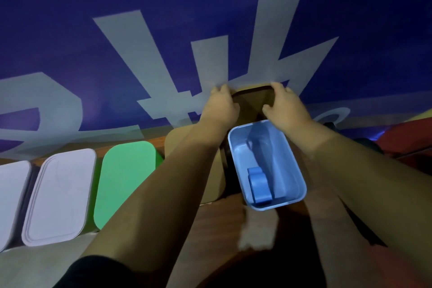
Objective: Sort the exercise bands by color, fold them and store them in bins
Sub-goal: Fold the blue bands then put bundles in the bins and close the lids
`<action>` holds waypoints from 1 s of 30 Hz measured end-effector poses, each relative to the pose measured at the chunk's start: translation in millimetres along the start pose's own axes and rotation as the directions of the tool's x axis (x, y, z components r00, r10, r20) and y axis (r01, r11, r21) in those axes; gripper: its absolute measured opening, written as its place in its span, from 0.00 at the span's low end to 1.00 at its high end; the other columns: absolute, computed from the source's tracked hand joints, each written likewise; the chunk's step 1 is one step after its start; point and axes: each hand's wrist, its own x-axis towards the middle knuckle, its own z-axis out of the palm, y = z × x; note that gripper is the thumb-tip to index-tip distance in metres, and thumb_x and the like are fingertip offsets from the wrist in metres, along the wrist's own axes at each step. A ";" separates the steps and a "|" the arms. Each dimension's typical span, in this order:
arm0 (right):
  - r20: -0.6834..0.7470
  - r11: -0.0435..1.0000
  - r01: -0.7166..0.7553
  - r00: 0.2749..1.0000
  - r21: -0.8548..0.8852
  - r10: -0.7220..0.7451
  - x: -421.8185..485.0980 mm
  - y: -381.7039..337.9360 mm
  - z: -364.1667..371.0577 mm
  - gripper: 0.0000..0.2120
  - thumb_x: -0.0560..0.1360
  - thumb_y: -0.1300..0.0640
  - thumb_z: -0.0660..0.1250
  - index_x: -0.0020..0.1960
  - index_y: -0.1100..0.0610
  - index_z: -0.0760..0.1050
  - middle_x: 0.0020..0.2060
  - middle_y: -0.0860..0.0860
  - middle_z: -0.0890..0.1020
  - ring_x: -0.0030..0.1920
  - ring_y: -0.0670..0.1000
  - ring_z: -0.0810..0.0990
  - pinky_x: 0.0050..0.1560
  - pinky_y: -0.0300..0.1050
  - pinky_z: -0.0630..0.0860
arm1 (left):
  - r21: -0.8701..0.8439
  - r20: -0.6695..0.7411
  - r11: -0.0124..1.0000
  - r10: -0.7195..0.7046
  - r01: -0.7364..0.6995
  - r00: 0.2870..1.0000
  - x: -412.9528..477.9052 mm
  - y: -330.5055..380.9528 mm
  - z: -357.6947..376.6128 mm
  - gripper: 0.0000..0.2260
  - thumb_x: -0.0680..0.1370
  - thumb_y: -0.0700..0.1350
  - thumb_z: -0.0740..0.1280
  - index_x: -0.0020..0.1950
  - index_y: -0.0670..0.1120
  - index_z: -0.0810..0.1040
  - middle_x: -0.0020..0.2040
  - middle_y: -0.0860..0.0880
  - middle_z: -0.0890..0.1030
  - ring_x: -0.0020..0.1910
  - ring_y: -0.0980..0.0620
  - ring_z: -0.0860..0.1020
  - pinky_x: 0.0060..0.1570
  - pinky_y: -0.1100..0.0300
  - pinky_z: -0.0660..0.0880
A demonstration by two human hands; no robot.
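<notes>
Fingers (222,90) of left hand (219,107) and right hand (284,106) curled round a brown lid (253,98), perhaps, beyond blue bin (280,142).

- The wall (70,30) across the top of the picture is dark blue, a bit purple, with big pale grey shapes painted on it.
- The open bin (280,147) in the middle is light blue.
- The folded band (259,188) inside it is blue too, a little darker.
- The brown bin (253,100) up above it is dark brown inside with a tan edge.
- The tan lid (177,145) left of the blue bin is sandy.
- The green lid (126,180) is bright mint green.
- The two lids (60,196) at the lower left are pale lilac, almost white.
- The surface (217,224) is reddish-brown wood.
- The sleeve (93,271) at the bottom is black.
- Something red (406,135) shows at the right edge.
</notes>
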 end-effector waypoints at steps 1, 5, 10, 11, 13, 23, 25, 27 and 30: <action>0.017 1.000 0.013 1.000 -0.020 -0.012 2.4 1.4 -1.6 0.29 0.82 0.57 0.69 0.79 0.50 0.63 0.64 0.58 0.76 0.57 0.60 0.81 0.53 0.55 0.83 | 0.002 -0.006 1.000 -0.007 0.007 1.000 -0.2 2.3 3.9 0.16 0.84 0.46 0.67 0.70 0.45 0.72 0.68 0.43 0.72 0.57 0.43 0.79 0.58 0.52 0.76; -0.033 0.995 0.065 0.997 -0.082 -0.068 3.8 6.9 -7.7 0.17 0.82 0.57 0.69 0.66 0.47 0.68 0.60 0.56 0.72 0.52 0.58 0.78 0.52 0.56 0.84 | 0.016 0.013 0.998 -0.058 0.058 0.998 -6.0 2.3 17.2 0.13 0.86 0.51 0.66 0.68 0.47 0.75 0.62 0.45 0.72 0.49 0.47 0.76 0.53 0.54 0.75; 0.045 0.984 0.158 0.987 -0.084 -0.155 1.2 12.3 -16.1 0.14 0.84 0.58 0.65 0.67 0.48 0.71 0.56 0.52 0.73 0.49 0.56 0.78 0.45 0.50 0.76 | 0.056 0.096 0.997 -0.055 0.050 0.994 -16.1 5.8 20.8 0.12 0.88 0.48 0.61 0.62 0.46 0.82 0.55 0.43 0.79 0.51 0.43 0.80 0.54 0.52 0.79; 0.089 0.977 0.196 0.978 -0.090 -0.188 -1.6 14.2 -18.2 0.19 0.84 0.58 0.64 0.74 0.47 0.70 0.56 0.53 0.73 0.50 0.57 0.77 0.47 0.49 0.74 | 0.040 0.092 0.999 -0.037 0.033 0.995 -20.8 6.6 20.7 0.11 0.88 0.47 0.61 0.60 0.46 0.82 0.53 0.43 0.80 0.51 0.42 0.80 0.52 0.52 0.78; 0.139 0.967 0.240 0.964 -0.086 -0.227 -10.0 17.1 -24.3 0.22 0.86 0.57 0.62 0.79 0.47 0.70 0.58 0.55 0.75 0.54 0.58 0.78 0.53 0.51 0.77 | 0.012 0.046 1.000 0.010 -0.010 0.999 -33.4 8.2 18.9 0.10 0.87 0.45 0.63 0.59 0.46 0.84 0.49 0.45 0.81 0.50 0.43 0.80 0.50 0.53 0.77; 0.148 0.957 0.280 0.946 0.070 -0.288 -117.6 53.1 -30.9 0.25 0.83 0.53 0.71 0.79 0.53 0.74 0.82 0.58 0.66 0.80 0.57 0.68 0.75 0.39 0.60 | -0.042 -0.031 0.983 0.177 -0.179 0.984 -154.8 -0.8 37.1 0.22 0.83 0.50 0.70 0.77 0.48 0.76 0.80 0.46 0.71 0.76 0.48 0.71 0.75 0.58 0.63; 0.218 0.966 0.252 0.941 0.063 -0.259 -145.1 70.7 -20.2 0.30 0.82 0.47 0.72 0.81 0.50 0.70 0.86 0.55 0.55 0.84 0.55 0.59 0.79 0.43 0.58 | -0.050 0.032 0.989 0.140 -0.139 0.990 -177.4 -7.9 56.2 0.23 0.82 0.50 0.72 0.77 0.47 0.77 0.82 0.47 0.66 0.79 0.47 0.67 0.78 0.55 0.63; 0.270 0.979 0.185 0.942 0.081 -0.200 -164.6 85.5 -9.5 0.31 0.80 0.43 0.73 0.81 0.48 0.71 0.87 0.52 0.48 0.85 0.54 0.54 0.81 0.48 0.60 | -0.045 0.063 0.991 0.128 -0.125 0.990 -194.8 -12.0 76.9 0.21 0.81 0.50 0.73 0.73 0.47 0.80 0.83 0.46 0.61 0.81 0.45 0.63 0.80 0.52 0.63; 0.297 0.985 0.157 0.939 0.072 -0.171 -182.0 90.3 4.9 0.24 0.80 0.45 0.74 0.74 0.46 0.76 0.87 0.53 0.49 0.84 0.55 0.59 0.79 0.49 0.66 | -0.091 0.064 0.994 0.059 -0.053 0.996 -208.9 -11.0 98.4 0.13 0.81 0.49 0.72 0.65 0.49 0.84 0.86 0.44 0.53 0.83 0.43 0.58 0.80 0.51 0.62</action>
